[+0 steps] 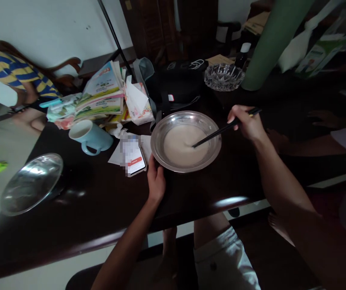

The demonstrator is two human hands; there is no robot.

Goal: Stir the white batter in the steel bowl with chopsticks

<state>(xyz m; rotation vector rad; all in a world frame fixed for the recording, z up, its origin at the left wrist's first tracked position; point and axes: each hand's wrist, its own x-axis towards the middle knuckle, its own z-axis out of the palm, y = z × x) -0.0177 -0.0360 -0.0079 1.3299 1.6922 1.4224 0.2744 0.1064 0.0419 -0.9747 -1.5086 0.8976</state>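
A wide metal bowl (pixel 186 168) stands on the dark table, holding a pale, milky batter-like liquid (pixel 180 147). My left hand (pixel 156 180) is closed on the bowl's near left rim, its fingertips partly hidden by the bowl. In my right hand (pixel 245 121), raised over the right side of the bowl, is a pair of black chopsticks (pixel 221 129). Their tips dip into the liquid near its middle, where the surface is slightly rippled. Just left of the bowl lies a lit phone (pixel 136 163) on white paper.
A light blue mug (pixel 91 137), books (pixel 100 96) and a tissue pack (pixel 138 102) stand to the left. Farther left is another metal bowl (pixel 34 183). Behind are a black bag (pixel 175 86), a glass dish (pixel 223 76) and a green column (pixel 272 44). People sit at left and right.
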